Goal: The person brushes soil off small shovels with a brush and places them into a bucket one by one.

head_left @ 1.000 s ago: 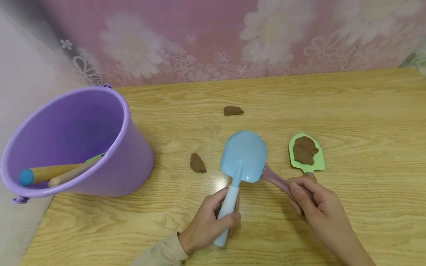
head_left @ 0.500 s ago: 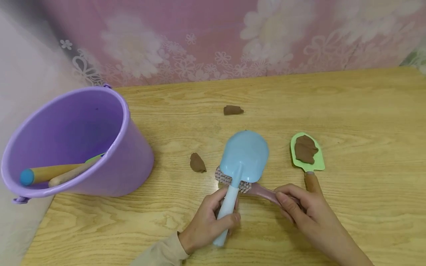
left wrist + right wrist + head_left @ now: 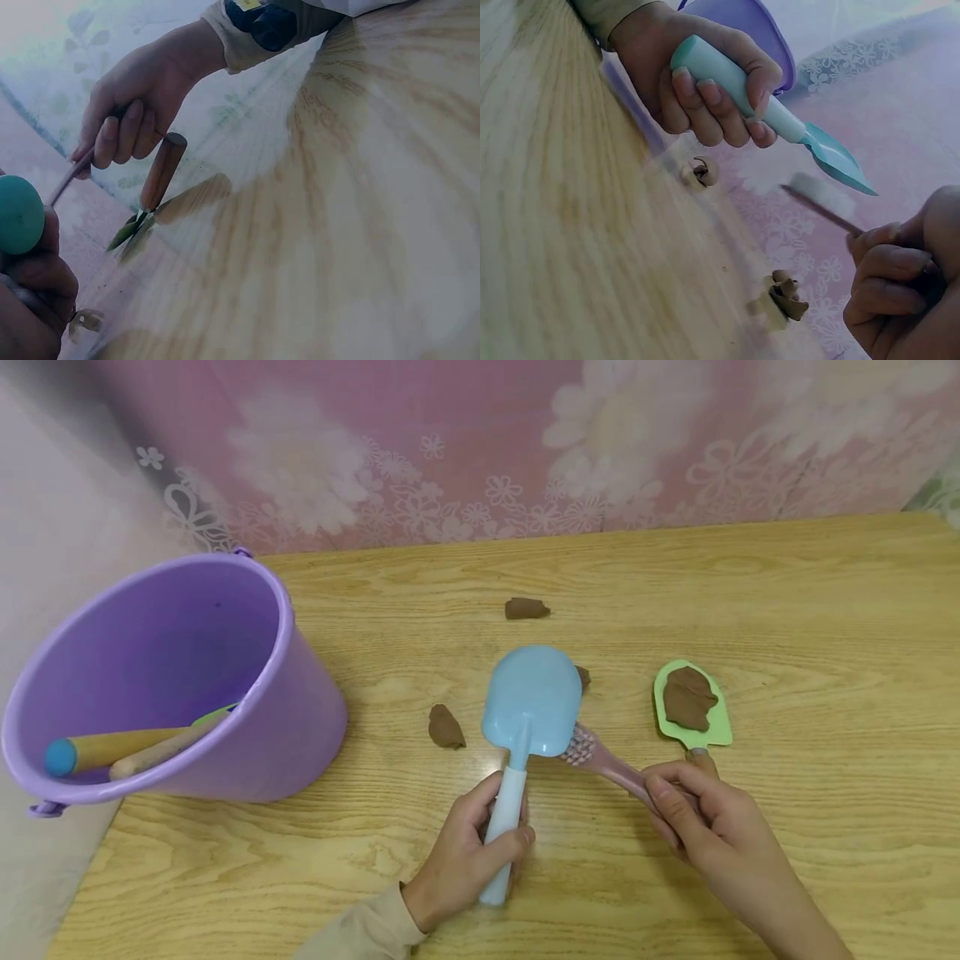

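My left hand [image 3: 472, 860] grips the pale handle of a light blue toy shovel [image 3: 532, 702], blade up, above the table. My right hand [image 3: 712, 827] holds a mauve brush [image 3: 618, 772] by its handle. Part of the brush's bristly head [image 3: 579, 746] shows at the blade's lower right edge; the rest is hidden beneath the blade. In the right wrist view, the bristles [image 3: 821, 193] are blurred and lie close to the shovel blade [image 3: 840, 161]; whether they touch, I cannot tell. Near my right hand lies a green shovel [image 3: 717, 727] bearing brown clay [image 3: 687, 697].
A purple bucket [image 3: 315, 718] stands at the left, with a blue-ended wooden handle [image 3: 127, 749] and other tools inside. Brown clay pieces lie on the wooden table at left [image 3: 446, 727] and back [image 3: 527, 608]; another piece [image 3: 583, 678] peeks out beside the blue blade. A flowered curtain hangs behind.
The brush first swept left and toward me under the blade, then came back up and right. The blue shovel has shifted slightly left and away, uncovering a clay piece beside it.
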Tool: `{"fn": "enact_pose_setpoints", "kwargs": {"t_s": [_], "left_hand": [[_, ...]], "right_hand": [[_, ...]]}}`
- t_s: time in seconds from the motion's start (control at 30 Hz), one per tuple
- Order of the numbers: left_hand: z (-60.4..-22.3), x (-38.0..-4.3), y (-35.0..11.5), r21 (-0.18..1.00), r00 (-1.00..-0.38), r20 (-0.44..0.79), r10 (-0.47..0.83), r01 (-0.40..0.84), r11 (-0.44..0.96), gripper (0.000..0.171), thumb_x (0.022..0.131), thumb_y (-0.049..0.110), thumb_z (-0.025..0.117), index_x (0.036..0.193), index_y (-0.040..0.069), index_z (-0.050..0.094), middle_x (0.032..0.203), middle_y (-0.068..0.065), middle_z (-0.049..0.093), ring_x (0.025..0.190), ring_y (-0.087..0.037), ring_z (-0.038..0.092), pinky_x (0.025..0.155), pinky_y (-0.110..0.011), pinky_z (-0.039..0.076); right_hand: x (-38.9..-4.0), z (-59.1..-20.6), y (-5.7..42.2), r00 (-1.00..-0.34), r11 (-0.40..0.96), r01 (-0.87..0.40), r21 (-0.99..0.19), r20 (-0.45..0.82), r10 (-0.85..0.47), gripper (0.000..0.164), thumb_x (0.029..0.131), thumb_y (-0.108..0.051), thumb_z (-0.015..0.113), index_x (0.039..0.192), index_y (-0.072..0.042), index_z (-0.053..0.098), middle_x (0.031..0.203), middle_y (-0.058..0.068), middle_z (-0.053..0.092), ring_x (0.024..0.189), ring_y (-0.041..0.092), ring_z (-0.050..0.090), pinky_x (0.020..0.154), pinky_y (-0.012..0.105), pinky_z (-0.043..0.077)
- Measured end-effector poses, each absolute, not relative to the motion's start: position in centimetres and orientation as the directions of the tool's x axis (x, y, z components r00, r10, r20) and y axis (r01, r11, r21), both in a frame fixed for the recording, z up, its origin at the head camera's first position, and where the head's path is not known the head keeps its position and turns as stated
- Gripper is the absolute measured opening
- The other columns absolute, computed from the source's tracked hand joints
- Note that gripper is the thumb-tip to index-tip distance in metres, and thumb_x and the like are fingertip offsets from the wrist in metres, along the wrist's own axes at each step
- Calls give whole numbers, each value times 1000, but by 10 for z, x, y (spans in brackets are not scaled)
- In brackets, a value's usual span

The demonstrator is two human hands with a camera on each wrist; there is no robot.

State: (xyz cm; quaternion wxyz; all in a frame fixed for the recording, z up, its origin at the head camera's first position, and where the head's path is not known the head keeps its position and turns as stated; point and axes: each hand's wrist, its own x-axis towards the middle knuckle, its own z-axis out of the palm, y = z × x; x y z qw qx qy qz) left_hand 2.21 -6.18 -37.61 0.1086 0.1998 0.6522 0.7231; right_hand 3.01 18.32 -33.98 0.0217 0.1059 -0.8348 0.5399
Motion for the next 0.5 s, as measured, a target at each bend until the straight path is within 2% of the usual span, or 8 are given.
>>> {"fn": "enact_pose_setpoints", "kwargs": {"t_s": [0.1, 0.37, 0.5], "left_hand": [[-376, 22, -62, 990, -912, 127, 390, 91, -109, 11, 87, 3, 51, 92, -6, 48, 66, -1, 51, 53, -6, 51, 44, -27, 49], [-374, 20, -62, 998, -941, 35, 336, 13, -69, 13, 86, 3, 51, 94, -4, 44, 67, -3, 49, 54, -8, 51, 49, -26, 49], [-375, 20, -63, 997, -942, 26, 335, 1, -75, 14, 86, 3, 51, 95, -5, 43, 67, -3, 48, 53, -8, 50, 49, -25, 48]], "right_hand": [[31, -342, 181, -974, 433, -217, -875, 163, -160, 15, 100, -2, 47, 94, -6, 61, 62, -2, 47, 46, 10, 38, 36, 26, 31], [31, -335, 181, -984, 414, -168, -895, 179, -11, 16, 101, -4, 45, 94, -1, 59, 61, 1, 48, 45, 11, 37, 34, 29, 28], [31, -337, 180, -979, 447, -202, -871, 196, -60, 15, 100, -2, 47, 93, -4, 60, 61, -2, 47, 44, 9, 37, 35, 26, 28]]}}
